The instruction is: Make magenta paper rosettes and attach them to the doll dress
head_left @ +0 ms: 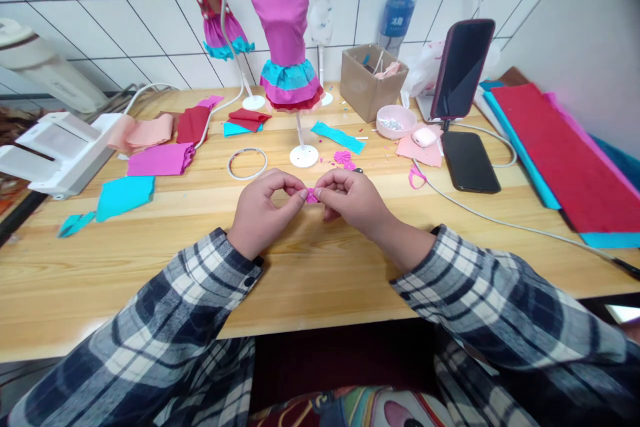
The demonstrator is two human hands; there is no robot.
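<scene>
Between my two hands, over the wooden table (320, 280), is a small piece of magenta crepe paper (312, 195). My left hand (267, 210) pinches one side of it between thumb and forefinger. On the opposite side the thumb and forefinger of my right hand (355, 200) grip it too; a small dark tip shows by that hand's knuckles. Just beyond lie some magenta scraps (343, 157). A mini dress form (285, 23) in a magenta top and a blue, magenta and red ruffled skirt stands behind on a white base (304, 156).
Folded paper pieces (160, 159) and a silver ring (247, 164) lie left. A cardboard box (373, 83), a pink bowl of beads (396, 121), a black phone (471, 161) and a propped phone (463, 70) stand right. A cable (500, 217) crosses to long coloured sheets (565, 153).
</scene>
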